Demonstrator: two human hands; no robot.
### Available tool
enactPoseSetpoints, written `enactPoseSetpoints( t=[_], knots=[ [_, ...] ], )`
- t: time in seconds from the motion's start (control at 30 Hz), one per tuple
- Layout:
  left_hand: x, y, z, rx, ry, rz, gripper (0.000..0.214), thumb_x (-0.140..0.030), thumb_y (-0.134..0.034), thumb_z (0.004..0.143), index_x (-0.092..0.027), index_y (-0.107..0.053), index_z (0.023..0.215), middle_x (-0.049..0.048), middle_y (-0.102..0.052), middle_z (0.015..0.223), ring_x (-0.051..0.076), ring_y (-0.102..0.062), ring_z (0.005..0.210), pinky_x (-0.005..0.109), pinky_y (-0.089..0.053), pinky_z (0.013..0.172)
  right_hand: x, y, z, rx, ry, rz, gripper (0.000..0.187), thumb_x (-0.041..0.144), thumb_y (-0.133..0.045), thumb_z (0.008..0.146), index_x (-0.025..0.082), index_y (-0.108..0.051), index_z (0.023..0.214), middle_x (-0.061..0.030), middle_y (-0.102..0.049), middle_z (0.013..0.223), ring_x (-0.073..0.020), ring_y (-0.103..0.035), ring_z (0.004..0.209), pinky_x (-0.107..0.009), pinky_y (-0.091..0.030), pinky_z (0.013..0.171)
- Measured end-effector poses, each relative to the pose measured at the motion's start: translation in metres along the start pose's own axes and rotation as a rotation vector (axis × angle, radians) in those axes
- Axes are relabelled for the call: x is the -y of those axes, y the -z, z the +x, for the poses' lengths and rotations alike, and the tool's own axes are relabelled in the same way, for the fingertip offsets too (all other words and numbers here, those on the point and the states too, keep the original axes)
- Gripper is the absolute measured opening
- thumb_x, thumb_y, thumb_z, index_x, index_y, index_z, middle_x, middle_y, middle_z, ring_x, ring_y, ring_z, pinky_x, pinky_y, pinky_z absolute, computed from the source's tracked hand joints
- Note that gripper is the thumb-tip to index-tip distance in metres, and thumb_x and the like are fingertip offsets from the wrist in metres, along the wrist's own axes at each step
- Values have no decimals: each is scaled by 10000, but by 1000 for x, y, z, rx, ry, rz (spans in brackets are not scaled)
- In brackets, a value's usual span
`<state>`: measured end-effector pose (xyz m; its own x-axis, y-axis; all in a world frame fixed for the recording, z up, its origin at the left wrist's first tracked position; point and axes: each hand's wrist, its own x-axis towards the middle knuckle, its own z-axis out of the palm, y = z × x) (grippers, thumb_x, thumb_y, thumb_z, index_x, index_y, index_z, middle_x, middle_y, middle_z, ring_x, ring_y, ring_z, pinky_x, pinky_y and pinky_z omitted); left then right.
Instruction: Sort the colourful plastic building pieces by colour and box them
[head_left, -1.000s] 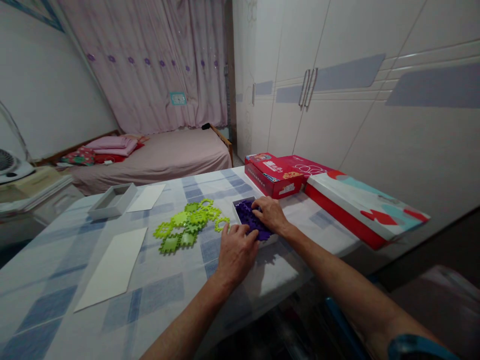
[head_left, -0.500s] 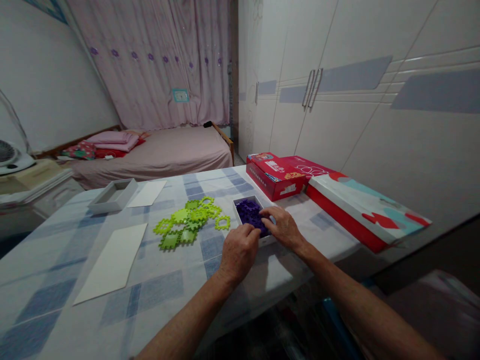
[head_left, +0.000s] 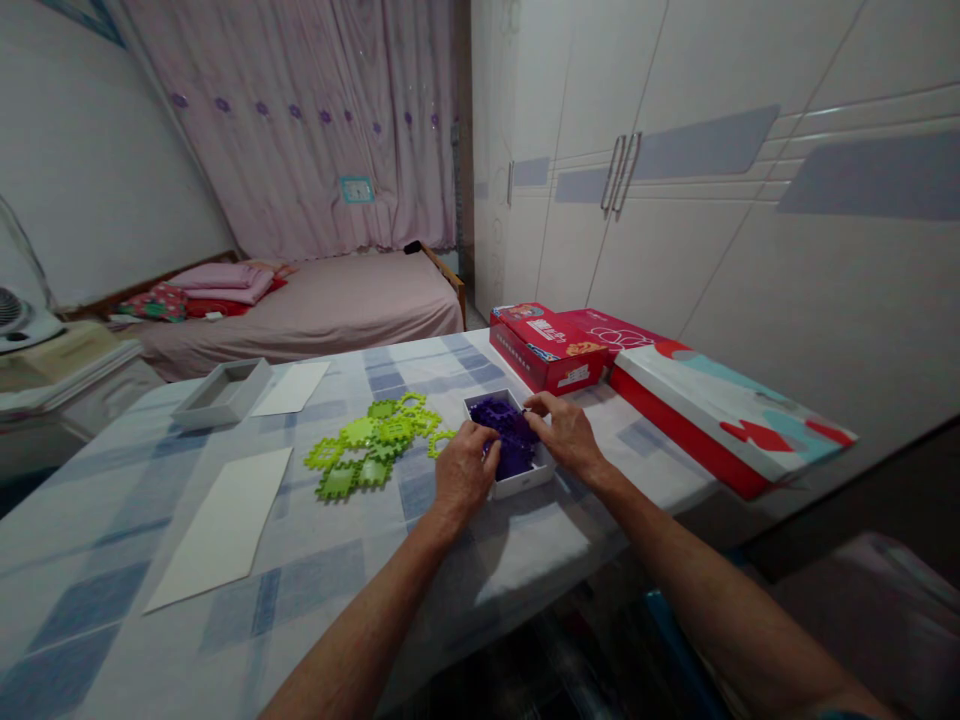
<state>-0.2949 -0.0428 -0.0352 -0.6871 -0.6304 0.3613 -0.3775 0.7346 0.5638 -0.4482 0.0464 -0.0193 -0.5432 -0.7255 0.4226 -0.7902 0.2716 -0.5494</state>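
Observation:
A small white box (head_left: 525, 483) full of purple foam puzzle pieces (head_left: 512, 438) sits near the table's front edge. My left hand (head_left: 463, 471) curls over the box's left side, fingers on the purple pieces. At the right side my right hand (head_left: 566, 436) does the same, fingertips touching the stack. Whether the pieces are gripped or only pressed is unclear. A cluster of lime green foam pieces (head_left: 371, 445) lies flat on the checked tablecloth (head_left: 322, 580), just left of the box.
Two red boxes (head_left: 546, 348) and a long red-and-white box (head_left: 720, 415) line the table's right edge. An empty white tray (head_left: 221, 392) and two white sheets (head_left: 219, 530) lie to the left. A bed (head_left: 315, 305) and wardrobe doors (head_left: 637, 200) stand behind.
Both hands shifted from lying over the box's near end to flanking it, left hand moving up to the left side, right hand to the right. The box's front wall now shows.

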Motion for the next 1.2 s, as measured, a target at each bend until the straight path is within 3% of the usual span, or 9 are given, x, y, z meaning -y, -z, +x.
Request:
enactPoseSetpoints(
  t=[0.1, 0.27, 0.33, 0.47, 0.53, 0.63, 0.8, 0.97, 1.2],
  knots=[
    [8, -2, -4, -54, -49, -58, 143, -186, -535, 870, -192, -673, 908, 34, -633, 941, 138, -612, 775, 278, -477, 752, 4, 0, -1, 25, 19, -86, 92, 218, -577, 872, 199, -658, 913, -37, -711, 881, -187, -645, 855, -299, -435, 789],
    [17, 1, 7, -186, -188, -55, 176, -143, -531, 851, -190, -678, 935, 60, -647, 1016, 181, -596, 988, 328, -480, 909, 10, -3, -14, 71, 227, -60, 69, 223, -594, 881, 214, -652, 917, -16, -702, 918, -176, -618, 902, -298, -406, 825],
    [21, 1, 18, -160, -233, 21, 199, -143, -544, 845, -183, -690, 974, 73, -659, 1091, 199, -577, 1063, 366, -460, 976, 12, -5, -18, 81, 237, -144, 57, 215, -599, 877, 214, -650, 903, -24, -696, 929, -192, -604, 921, -314, -390, 819],
    [27, -2, 34, 8, -301, 182, 285, -180, -519, 879, -188, -666, 1124, 74, -652, 1218, 225, -517, 1205, 439, -392, 1073, 13, -7, -21, 103, 206, -223, 69, 222, -579, 889, 214, -648, 883, -32, -684, 914, -199, -590, 903, -320, -380, 790],
    [28, -3, 37, 37, -283, 235, 295, -219, -485, 908, -183, -655, 1146, 83, -666, 1194, 247, -498, 1234, 475, -386, 1067, 13, -7, -19, 73, 206, -209, 93, 236, -565, 899, 213, -653, 920, -43, -680, 952, -205, -587, 935, -325, -382, 804],
    [28, -3, 37, -17, -265, 251, 251, -225, -490, 903, -167, -684, 1051, 95, -694, 1074, 249, -534, 1165, 454, -404, 1034, 9, -7, -10, 16, 211, -164, 150, 219, -542, 905, 206, -650, 1008, -63, -668, 1062, -213, -571, 1027, -337, -389, 856],
    [26, -2, 42, -120, -232, 239, 245, -164, -511, 856, -168, -667, 1045, 84, -662, 1069, 216, -564, 1038, 356, -441, 951, 2, -13, 11, 142, 230, -142, 219, 206, -521, 912, 194, -658, 1084, -71, -668, 1120, -200, -556, 1105, -337, -398, 927],
    [26, -5, 60, -16, -130, 369, 281, -175, -522, 841, -185, -665, 1083, 83, -679, 1031, 231, -571, 1043, 351, -437, 914, 5, -19, 19, 210, 194, -289, 210, 254, -534, 916, 206, -708, 1023, -75, -699, 1062, -220, -591, 1054, -339, -413, 884],
    [21, -2, 61, -21, -108, 418, 165, -228, -562, 837, -184, -697, 921, 99, -687, 922, 258, -590, 968, 403, -412, 897, 8, -18, 15, 188, 157, -336, 207, 298, -539, 915, 218, -720, 977, -68, -709, 1009, -221, -614, 978, -331, -417, 818]
  ],
)
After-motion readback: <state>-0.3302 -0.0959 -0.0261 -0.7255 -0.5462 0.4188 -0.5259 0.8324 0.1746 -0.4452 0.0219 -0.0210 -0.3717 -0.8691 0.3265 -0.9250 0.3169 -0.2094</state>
